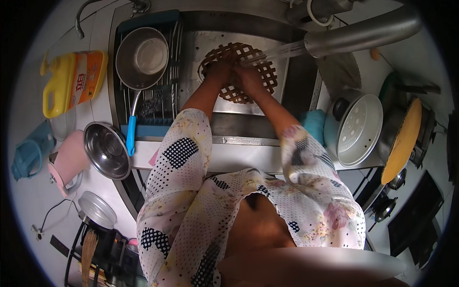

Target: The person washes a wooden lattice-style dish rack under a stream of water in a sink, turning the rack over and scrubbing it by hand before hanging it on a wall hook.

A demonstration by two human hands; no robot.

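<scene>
A round brown lattice trivet [269, 73] lies in the stainless steel sink [193, 43]. Both my hands are together over its middle. My left hand [224, 70] touches the lattice at the upper left, its fingers blurred and partly dark. Beside it my right hand [249, 77] is curled, with its fingers hidden. Water [283, 52] runs from a wide metal spout [358, 36] at the upper right and falls onto the hands and lattice. Whether either hand grips something small cannot be made out.
A saucepan with a blue handle [131, 132] stands on the dish rack [172, 71] at the sink's left. Further left are a yellow detergent jug [57, 86], a metal bowl [107, 150] and a pink kettle [70, 154]. A white steamer pot [362, 131] stands right of the sink.
</scene>
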